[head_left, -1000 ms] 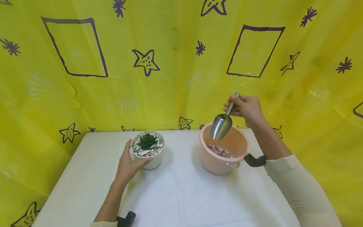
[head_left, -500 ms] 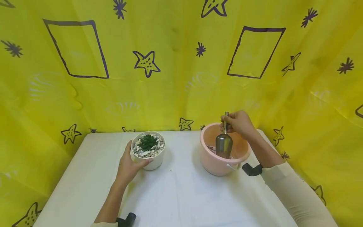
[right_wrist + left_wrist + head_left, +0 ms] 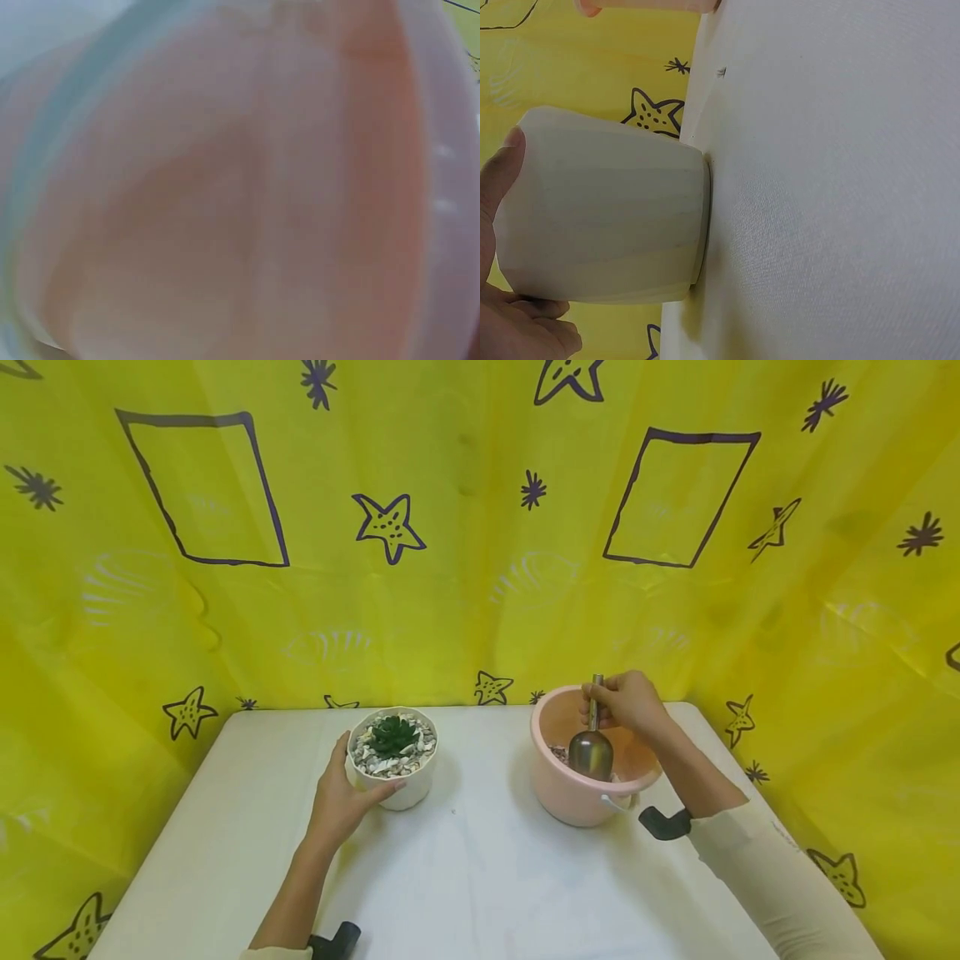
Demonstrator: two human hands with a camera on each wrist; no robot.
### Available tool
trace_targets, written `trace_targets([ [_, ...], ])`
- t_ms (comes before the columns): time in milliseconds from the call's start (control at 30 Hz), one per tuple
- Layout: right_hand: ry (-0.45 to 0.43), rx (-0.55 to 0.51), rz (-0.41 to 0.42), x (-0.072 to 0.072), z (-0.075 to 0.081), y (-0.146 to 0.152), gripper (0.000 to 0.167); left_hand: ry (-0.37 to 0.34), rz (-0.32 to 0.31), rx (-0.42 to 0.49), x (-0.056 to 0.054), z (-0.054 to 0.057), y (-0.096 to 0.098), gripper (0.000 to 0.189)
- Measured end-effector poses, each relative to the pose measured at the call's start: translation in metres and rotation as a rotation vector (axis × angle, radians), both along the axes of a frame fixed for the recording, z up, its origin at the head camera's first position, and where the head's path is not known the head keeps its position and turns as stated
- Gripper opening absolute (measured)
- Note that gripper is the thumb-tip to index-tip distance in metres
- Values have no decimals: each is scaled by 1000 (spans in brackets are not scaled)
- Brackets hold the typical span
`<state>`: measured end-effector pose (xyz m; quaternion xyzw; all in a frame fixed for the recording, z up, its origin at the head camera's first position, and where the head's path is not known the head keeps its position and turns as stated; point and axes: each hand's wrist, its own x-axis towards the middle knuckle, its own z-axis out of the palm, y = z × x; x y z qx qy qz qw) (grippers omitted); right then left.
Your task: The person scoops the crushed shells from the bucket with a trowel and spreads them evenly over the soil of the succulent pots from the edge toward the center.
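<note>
In the head view my left hand [image 3: 339,800] holds a white pot [image 3: 417,783] around its side, thumb at the front. Inside the pot a green succulent [image 3: 393,736] sits among pale pebbles [image 3: 375,765]. The left wrist view has the pot [image 3: 607,210] standing on the table, with thumb and fingers against its wall. My right hand [image 3: 630,700] pinches the handle of a metal scoop [image 3: 591,755], whose bowl points down inside a pink bucket [image 3: 573,806]. Reddish gravel [image 3: 558,752] lies in the bucket, and the scoop's tip is hidden behind the near rim. The right wrist view shows the bucket wall [image 3: 225,187], blurred.
Both containers stand on a table with a white cloth [image 3: 480,877], the pot left and the bucket right. A yellow curtain [image 3: 450,610] with dark star drawings hangs close behind the table and along its sides. A white bail handle [image 3: 611,802] hangs at the bucket's front.
My right hand has lowered the scoop from above the bucket down into it, the blade swinging more upright. My left hand and the pot have stayed in place.
</note>
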<state>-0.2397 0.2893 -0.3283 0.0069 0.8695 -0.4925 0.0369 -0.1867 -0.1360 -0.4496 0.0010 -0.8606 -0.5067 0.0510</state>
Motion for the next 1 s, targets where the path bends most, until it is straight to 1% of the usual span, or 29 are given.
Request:
trace_targets([
  [267, -43, -97, -10, 2, -21, 2, 31, 16, -8, 14, 0, -1, 0, 118],
  [500, -87, -117, -49, -3, -31, 5, 30, 10, -8, 9, 0, 0, -1, 118],
  [667, -121, -57, -50, -4, -36, 6, 27, 7, -9, 6, 1, 0, -1, 119],
  [733, -116, -10, -34, -3, -38, 6, 24, 9, -7, 4, 1, 0, -1, 119],
  [800, -108, 11, -25, -3, -39, 6, 23, 8, -7, 1, 2, 0, -1, 119],
  [900, -90, 41, -20, -2, -40, 7, 25, 4, -9, -3, 2, 1, -1, 120],
  [1000, -81, 67, -15, 1, -39, 8, 32, -12, -17, -26, 3, 1, -1, 121],
])
